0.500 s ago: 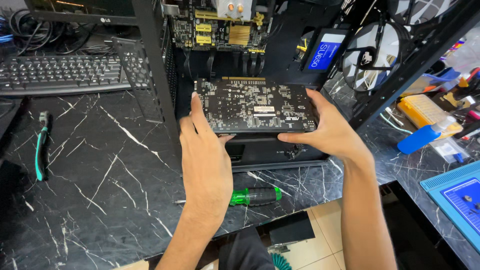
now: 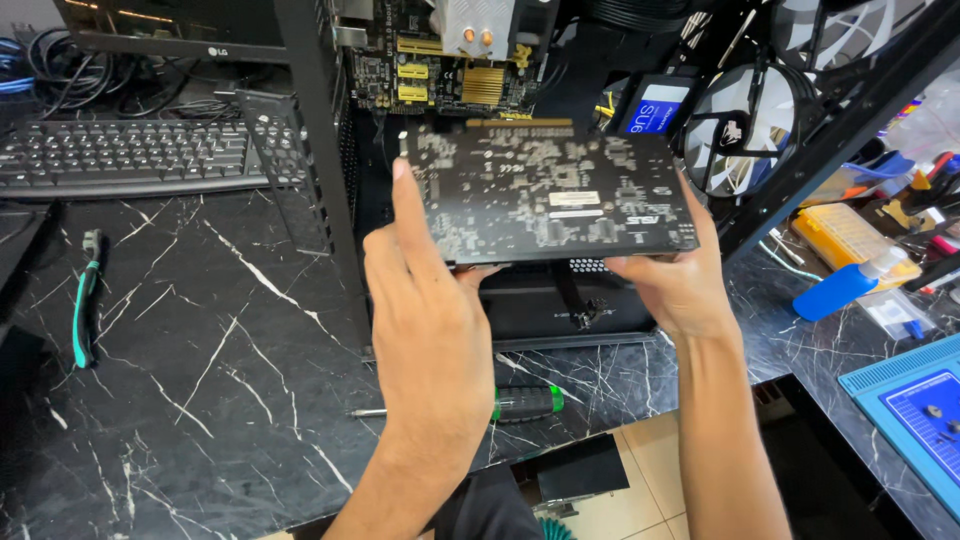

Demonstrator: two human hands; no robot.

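Note:
I hold a black graphics card (image 2: pixel 550 195) flat, circuit side up, in both hands over the open computer case (image 2: pixel 320 150). My left hand (image 2: pixel 425 310) grips its left edge, index finger stretched up along the side. My right hand (image 2: pixel 675 280) supports the right lower corner from beneath. The card hovers just in front of the motherboard (image 2: pixel 440 70) with its yellow slots and above the black power supply box (image 2: pixel 560 300) at the case bottom.
A green-handled screwdriver (image 2: pixel 520 403) lies on the black marble table (image 2: pixel 200 330) below my hands. A keyboard (image 2: pixel 125 155) and a green cable tool (image 2: pixel 85 300) sit left. Case fans (image 2: pixel 740 125), a blue bottle (image 2: pixel 840 290) and a blue mat (image 2: pixel 915 410) are right.
The card and both hands have lifted slightly and sit closer to the camera; my left index finger now stretches higher along the card's left edge.

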